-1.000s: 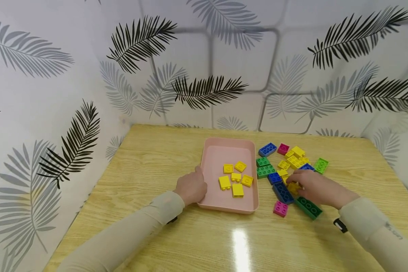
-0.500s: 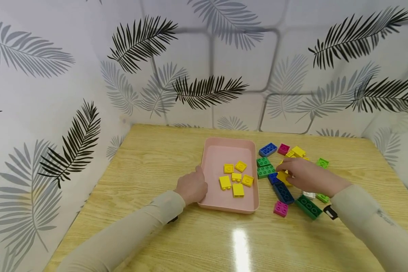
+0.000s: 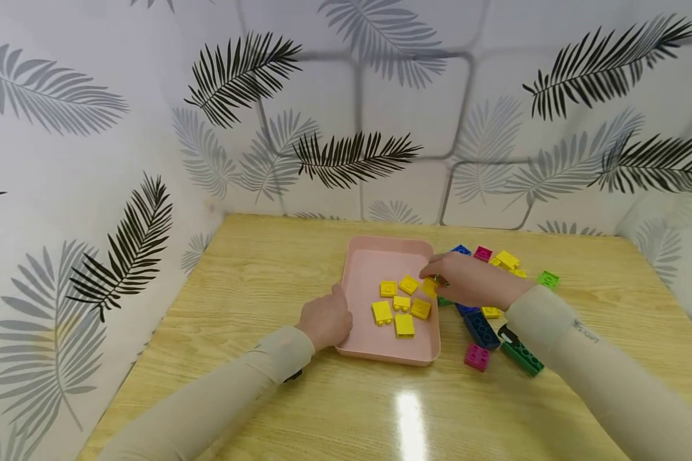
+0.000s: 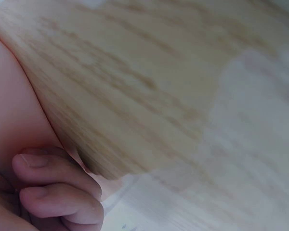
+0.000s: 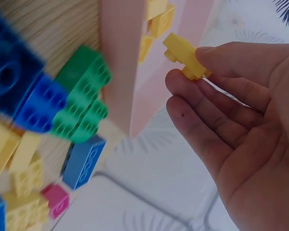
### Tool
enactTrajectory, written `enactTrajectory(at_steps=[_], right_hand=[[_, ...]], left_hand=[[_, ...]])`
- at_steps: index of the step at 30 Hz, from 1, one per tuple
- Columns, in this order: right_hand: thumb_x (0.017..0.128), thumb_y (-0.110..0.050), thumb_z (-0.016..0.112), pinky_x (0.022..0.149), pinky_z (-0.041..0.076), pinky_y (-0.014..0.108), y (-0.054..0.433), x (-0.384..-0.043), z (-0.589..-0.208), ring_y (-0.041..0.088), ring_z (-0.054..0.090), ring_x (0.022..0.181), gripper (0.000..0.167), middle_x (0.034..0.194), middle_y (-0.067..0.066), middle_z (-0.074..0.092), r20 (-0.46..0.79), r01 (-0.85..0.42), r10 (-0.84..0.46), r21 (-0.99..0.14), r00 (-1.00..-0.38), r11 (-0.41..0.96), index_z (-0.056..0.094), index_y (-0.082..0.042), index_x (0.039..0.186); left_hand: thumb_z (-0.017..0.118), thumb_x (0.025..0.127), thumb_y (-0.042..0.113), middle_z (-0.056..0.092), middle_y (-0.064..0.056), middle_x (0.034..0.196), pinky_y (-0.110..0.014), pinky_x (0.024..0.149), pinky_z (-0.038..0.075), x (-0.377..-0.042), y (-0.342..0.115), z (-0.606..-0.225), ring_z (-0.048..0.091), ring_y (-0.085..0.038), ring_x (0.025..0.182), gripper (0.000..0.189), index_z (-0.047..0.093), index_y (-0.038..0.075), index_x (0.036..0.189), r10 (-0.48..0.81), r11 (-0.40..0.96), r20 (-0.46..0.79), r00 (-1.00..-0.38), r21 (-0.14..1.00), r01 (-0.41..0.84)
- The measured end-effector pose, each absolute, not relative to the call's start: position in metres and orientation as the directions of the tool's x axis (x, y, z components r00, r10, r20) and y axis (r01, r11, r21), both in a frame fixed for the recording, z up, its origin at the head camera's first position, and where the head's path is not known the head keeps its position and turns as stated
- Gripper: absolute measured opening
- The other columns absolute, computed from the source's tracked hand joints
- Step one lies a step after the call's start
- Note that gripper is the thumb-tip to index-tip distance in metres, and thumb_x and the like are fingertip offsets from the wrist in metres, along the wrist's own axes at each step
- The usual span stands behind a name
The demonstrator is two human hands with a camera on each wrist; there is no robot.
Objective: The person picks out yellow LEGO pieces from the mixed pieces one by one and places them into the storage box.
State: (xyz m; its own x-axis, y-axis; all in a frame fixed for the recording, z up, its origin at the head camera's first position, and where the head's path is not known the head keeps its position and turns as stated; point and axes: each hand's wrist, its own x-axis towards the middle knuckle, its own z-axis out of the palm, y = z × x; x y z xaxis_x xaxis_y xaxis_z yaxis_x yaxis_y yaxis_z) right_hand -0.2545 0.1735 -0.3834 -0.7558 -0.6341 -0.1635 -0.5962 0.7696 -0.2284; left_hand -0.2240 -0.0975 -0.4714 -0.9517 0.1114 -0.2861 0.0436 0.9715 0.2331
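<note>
My right hand (image 3: 461, 276) pinches a yellow toy building brick (image 5: 185, 55) between thumb and fingertips, above the right rim of a shallow pink tray (image 3: 375, 256). Several yellow bricks (image 3: 404, 325) lie inside the tray, some studs up and some on their sides. At the tray's left side, my left hand (image 3: 325, 319) grips the rim with the thumb over it. Curled fingers (image 4: 62, 199) show in the left wrist view, and what they touch is mostly hidden there. Right of the tray lies a loose pile of bricks, partly covered by my right hand and sleeve.
In the pile are green bricks (image 5: 82, 96), a dark blue brick (image 3: 481, 329), a dark green brick (image 3: 521, 356), a magenta brick (image 3: 477, 357) and more yellow ones (image 3: 506, 259). The wooden table (image 3: 265, 256) meets a leaf-patterned wall (image 3: 380, 186) behind.
My right hand has taken a yellow brick out of the pile and moved left with it to the tray's right rim. The left hand stays at the tray's left edge.
</note>
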Motion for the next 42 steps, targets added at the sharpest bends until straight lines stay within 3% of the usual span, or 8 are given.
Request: enactTrajectory(at_steps=[3, 24, 35, 42], right_hand=[[0.093, -0.005, 0.068, 0.080, 0.057, 0.030, 0.162, -0.259, -0.386, 0.014, 0.060, 0.086, 0.034, 0.115, 0.005, 0.067, -0.168, -0.604, -0.647, -0.245, -0.744, 0.759, 0.069, -0.008, 0.127], [0.095, -0.010, 0.067, 0.097, 0.053, 0.037, 0.081, -0.284, -0.398, 0.019, 0.066, 0.105, 0.035, 0.123, 0.004, 0.069, -0.230, -0.659, -0.703, -0.247, -0.673, 0.711, 0.068, -0.009, 0.130], [0.094, -0.010, 0.070, 0.100, 0.052, 0.037, 0.070, -0.285, -0.412, 0.020, 0.066, 0.114, 0.037, 0.126, 0.004, 0.069, -0.265, -0.665, -0.702, -0.227, -0.661, 0.711, 0.068, -0.011, 0.131], [0.092, -0.015, 0.074, 0.099, 0.052, 0.038, 0.072, -0.283, -0.413, 0.022, 0.067, 0.114, 0.041, 0.130, 0.006, 0.067, -0.245, -0.672, -0.710, -0.230, -0.660, 0.704, 0.067, -0.011, 0.132]], left_hand=[[0.049, 0.102, 0.026, 0.061, -0.006, 0.072, -0.032, 0.053, 0.045, -0.225, -0.097, -0.472, 0.058, -0.020, 0.058, 0.066, 0.025, -0.006, 0.154, 0.115, 0.971, -0.286, -0.951, 0.236, 0.047], [0.052, 0.100, 0.026, 0.061, -0.008, 0.074, -0.038, 0.058, 0.051, -0.223, -0.099, -0.469, 0.059, -0.020, 0.060, 0.060, 0.033, -0.008, 0.147, 0.141, 0.972, -0.232, -0.962, 0.218, 0.090], [0.054, 0.099, 0.026, 0.060, -0.006, 0.070, -0.037, 0.054, 0.049, -0.222, -0.100, -0.471, 0.058, -0.019, 0.057, 0.050, 0.042, -0.005, 0.136, 0.168, 0.967, -0.189, -0.968, 0.222, 0.124], [0.054, 0.100, 0.027, 0.063, -0.008, 0.074, -0.038, 0.056, 0.051, -0.223, -0.101, -0.472, 0.059, -0.019, 0.059, 0.057, 0.038, -0.006, 0.143, 0.146, 0.971, -0.206, -0.968, 0.216, 0.101]])
